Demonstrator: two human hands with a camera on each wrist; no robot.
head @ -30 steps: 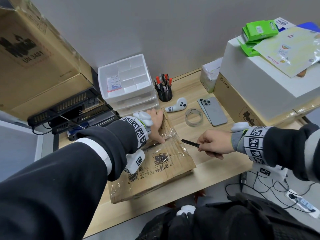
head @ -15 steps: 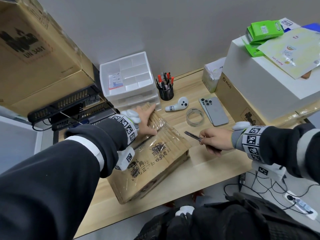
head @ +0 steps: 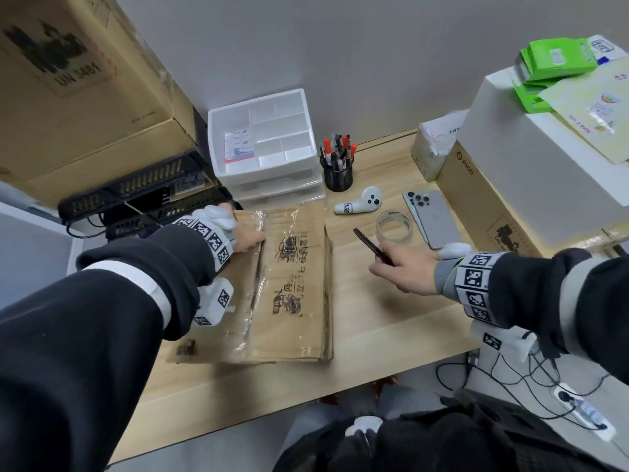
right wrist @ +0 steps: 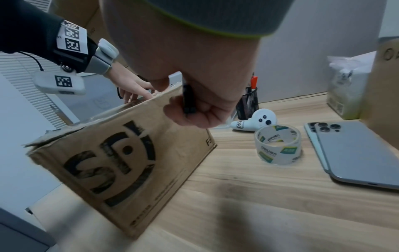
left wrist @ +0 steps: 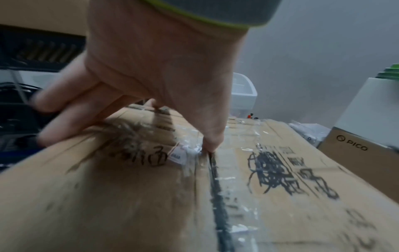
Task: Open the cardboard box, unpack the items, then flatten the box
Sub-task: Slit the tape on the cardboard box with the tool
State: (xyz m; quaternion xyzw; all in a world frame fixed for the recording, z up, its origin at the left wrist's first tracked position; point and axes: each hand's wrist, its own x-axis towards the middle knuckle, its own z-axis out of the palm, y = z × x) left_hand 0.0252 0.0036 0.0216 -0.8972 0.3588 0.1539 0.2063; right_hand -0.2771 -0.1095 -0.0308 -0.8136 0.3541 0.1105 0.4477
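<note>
A closed brown cardboard box (head: pixel 299 301) lies on the wooden desk. Clear tape covers its centre seam, which runs from front to back. My left hand (head: pixel 248 236) rests on the box's far left part. In the left wrist view its thumb (left wrist: pixel 212 141) presses on the taped seam and the fingers (left wrist: pixel 71 109) reach out over the box's edge. My right hand (head: pixel 405 270) hovers just right of the box and grips a slim dark knife (head: pixel 369 245), tip pointing up and left. The right wrist view shows the knife (right wrist: pixel 189 100) beside the box's printed side (right wrist: pixel 121 162).
Right of the box lie a clear tape roll (head: pixel 394 226), two phones (head: pixel 435 218) and a white controller (head: pixel 360 204). Behind it stand a pen cup (head: pixel 338 173) and white drawers (head: pixel 263 141). A PICO carton (head: pixel 483 199) is at right, black trays (head: pixel 129 192) at left.
My left hand has turned the box so that its seam now runs front to back. The right hand has stayed beside it, still holding the knife.
</note>
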